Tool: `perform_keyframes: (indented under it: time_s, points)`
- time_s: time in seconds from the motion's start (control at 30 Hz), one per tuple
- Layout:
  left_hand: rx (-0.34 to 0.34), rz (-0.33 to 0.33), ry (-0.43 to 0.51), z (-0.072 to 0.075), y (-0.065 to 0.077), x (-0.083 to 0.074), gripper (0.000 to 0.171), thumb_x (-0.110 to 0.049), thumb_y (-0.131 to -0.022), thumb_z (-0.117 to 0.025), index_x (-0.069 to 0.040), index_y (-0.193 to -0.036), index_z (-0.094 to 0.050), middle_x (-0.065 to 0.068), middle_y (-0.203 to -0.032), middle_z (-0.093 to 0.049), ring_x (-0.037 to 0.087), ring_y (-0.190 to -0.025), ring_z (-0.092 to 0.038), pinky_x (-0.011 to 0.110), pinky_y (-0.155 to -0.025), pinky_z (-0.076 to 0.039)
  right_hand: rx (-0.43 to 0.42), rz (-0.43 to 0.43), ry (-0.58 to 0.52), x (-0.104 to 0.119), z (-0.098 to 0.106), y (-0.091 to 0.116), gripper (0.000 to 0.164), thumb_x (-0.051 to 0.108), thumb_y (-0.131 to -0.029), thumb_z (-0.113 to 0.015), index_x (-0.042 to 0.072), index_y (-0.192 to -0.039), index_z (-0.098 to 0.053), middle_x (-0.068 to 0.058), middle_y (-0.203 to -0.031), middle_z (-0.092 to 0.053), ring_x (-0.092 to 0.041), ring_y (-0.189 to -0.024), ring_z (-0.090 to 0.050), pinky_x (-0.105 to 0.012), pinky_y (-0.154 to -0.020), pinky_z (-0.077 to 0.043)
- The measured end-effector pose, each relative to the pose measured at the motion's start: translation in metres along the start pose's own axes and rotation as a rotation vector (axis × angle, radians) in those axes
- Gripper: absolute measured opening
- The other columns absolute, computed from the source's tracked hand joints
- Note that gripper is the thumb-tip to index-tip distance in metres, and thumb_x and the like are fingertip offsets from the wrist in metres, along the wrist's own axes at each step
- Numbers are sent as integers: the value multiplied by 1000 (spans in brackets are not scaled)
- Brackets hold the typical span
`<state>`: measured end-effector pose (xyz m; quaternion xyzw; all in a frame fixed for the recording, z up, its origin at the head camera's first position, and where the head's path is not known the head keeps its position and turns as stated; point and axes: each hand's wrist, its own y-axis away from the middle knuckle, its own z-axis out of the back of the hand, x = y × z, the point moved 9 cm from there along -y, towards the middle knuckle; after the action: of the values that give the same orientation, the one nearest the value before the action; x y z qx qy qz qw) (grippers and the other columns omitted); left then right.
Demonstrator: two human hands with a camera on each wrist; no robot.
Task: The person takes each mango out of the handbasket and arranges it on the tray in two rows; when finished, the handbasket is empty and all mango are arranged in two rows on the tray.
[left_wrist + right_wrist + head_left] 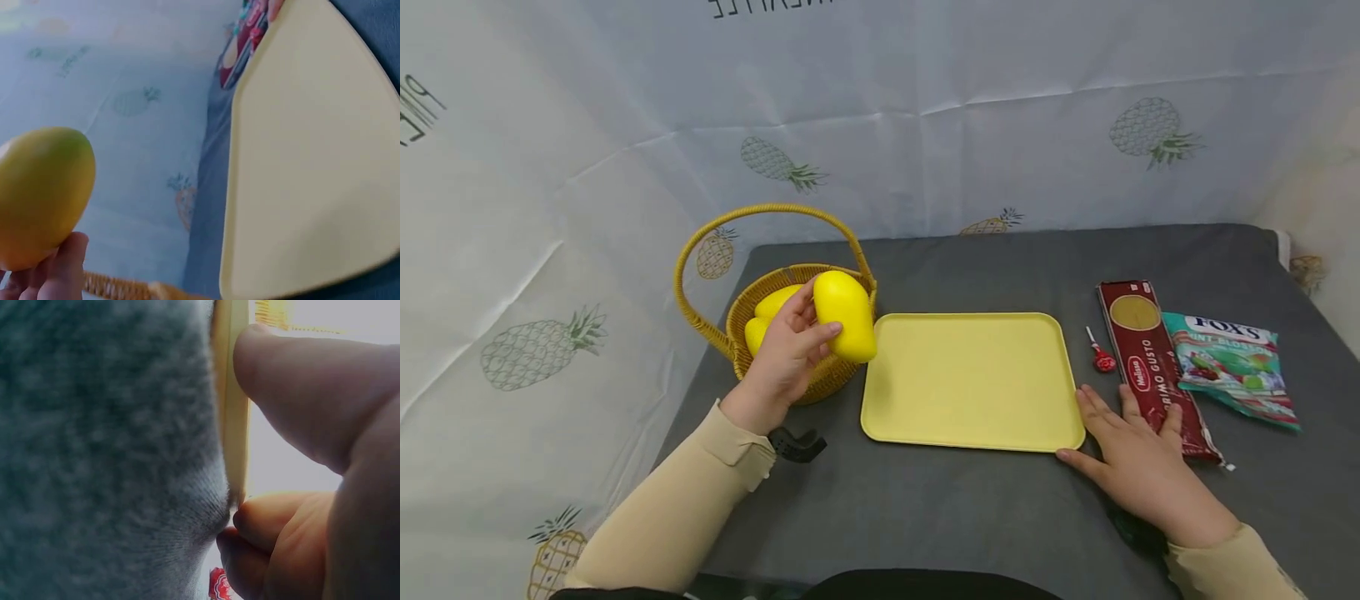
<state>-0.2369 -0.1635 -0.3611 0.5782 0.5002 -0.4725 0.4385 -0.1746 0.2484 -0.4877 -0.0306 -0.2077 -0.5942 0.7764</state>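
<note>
Pale cloth (880, 187) printed with pineapples hangs behind and to the left of your table (880, 517), which is covered in dark grey fabric. On your left stands the woven basket (831, 385), its tall handle arched over two yellow pieces (775, 302) inside. Beside it, near the middle, your yellow tray (970, 383) lies flat. To the tray's right lies the dark red pack (1142, 350), with the green FOX'S bag (1232, 367) against its right side.

Your right hand (1138, 471) is spread palm down, thumb touching the tray's near right corner, some fingertips over the pack; how firmly they press, you cannot tell. Your left hand (782, 358) pinches the yellow fruit (846, 317) between thumb and fingers, raised before the basket's right side, near the tray's left edge. Between tray and pack lies the small red lollipop (1103, 360).
</note>
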Motion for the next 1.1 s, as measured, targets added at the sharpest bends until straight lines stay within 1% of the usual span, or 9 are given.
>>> perform_keyframes:
  time_s: [0.13, 0.23, 0.33, 0.47, 0.63, 0.73, 0.9, 0.97, 1.1]
  points:
    - [75, -13, -13, -30, -5, 6, 82, 10, -105, -58, -14, -177, -26, 13, -171, -41, 18, -131, -64, 30, -101, -62, -23, -3, -3, -1, 4, 3, 110, 69, -96, -74, -2, -170, -36, -28, -175, -34, -66, -162, -6, -86, -110, 32]
    - [117, -10, -20, -51, -11, 12, 84, 9, -104, -61, -13, -176, -26, 16, -173, -39, 25, -136, -63, 32, -101, -63, -36, -2, -11, 1, 5, 4, 107, 66, -96, -76, -2, -169, -38, -28, -174, -36, -66, -162, -8, -87, -111, 29]
    - [153, 8, -19, -71, -17, 21, 85, 7, -103, -64, -13, -176, -26, 17, -172, -40, 33, -142, -59, 34, -101, -63, -42, -2, -26, 4, 5, 5, 105, 62, -96, -78, -2, -169, -39, -27, -174, -37, -66, -162, -10, -90, -111, 26]
    - [192, 45, -26, -95, -29, 36, 85, 4, -103, -67, -15, -176, -28, 15, -172, -41, 40, -146, -56, 39, -101, -64, -61, 3, -38, 10, 6, 5, 102, 60, -95, -79, -1, -168, -41, -26, -174, -39, -67, -161, -13, -93, -113, 19]
    - [227, 129, -60, -127, -49, 65, 83, 0, -103, -72, -18, -174, -33, 11, -172, -43, 42, -143, -60, 50, -100, -65, -88, 1, -27, 12, 8, 5, 102, 61, -95, -80, 2, -169, -42, -24, -174, -41, -66, -161, -16, -94, -113, 13]
    - [239, 185, -78, -147, -60, 85, 83, -2, -103, -75, -19, -174, -35, 10, -173, -45, 42, -141, -63, 54, -99, -65, -93, -10, -16, 12, 8, 5, 100, 60, -95, -80, 3, -169, -43, -22, -174, -42, -64, -162, -16, -94, -114, 11]
    - [225, 274, -105, -177, -78, 117, 81, -8, -103, -78, -20, -173, -38, 10, -171, -48, 39, -137, -65, 56, -101, -64, -100, -22, -3, 11, 8, 6, 98, 59, -96, -80, 4, -168, -45, -20, -174, -43, -63, -163, -16, -94, -114, 8]
    - [207, 312, -136, -186, -83, 127, 79, -12, -104, -78, -21, -172, -40, 10, -169, -51, 36, -136, -65, 55, -104, -62, -101, -21, -5, 11, 9, 6, 97, 60, -96, -79, 5, -168, -45, -19, -174, -43, -62, -163, -17, -94, -114, 8]
    - [186, 360, -190, -203, -90, 141, 76, -17, -105, -79, -20, -171, -42, 12, -163, -56, 31, -135, -66, 51, -105, -60, -97, -32, -9, 11, 9, 7, 99, 61, -95, -79, 5, -168, -45, -19, -174, -44, -62, -163, -17, -93, -115, 9]
